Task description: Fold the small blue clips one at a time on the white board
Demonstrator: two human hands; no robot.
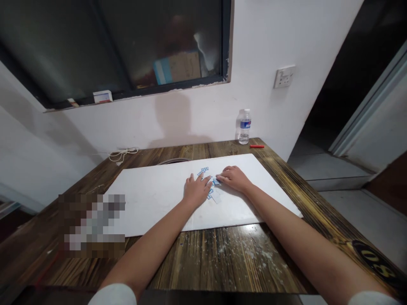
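Several small blue-outlined pieces [204,169] lie clustered on a white board [152,190]; they are too small to tell their kind. Over the left side of the cluster rests my left hand [195,190], palm down and open, fingers spread, fingertips among the pieces. From the right, my right hand [235,178] reaches in with its fingers stretched toward the cluster. Its fingertips are at more blue-outlined pieces [217,182], and nothing is seen lifted in it. Some pieces are partly hidden beneath my fingers. A small clear or pale scrap [217,199] lies just below the cluster.
The board lies on a dark wooden table [222,254]. Near the wall stand a water bottle [244,127] and a red pen-like stick [257,146]. A white cord [122,155] lies at the back left. A blurred patch covers something at the left. A small box [102,97] sits on the window ledge.
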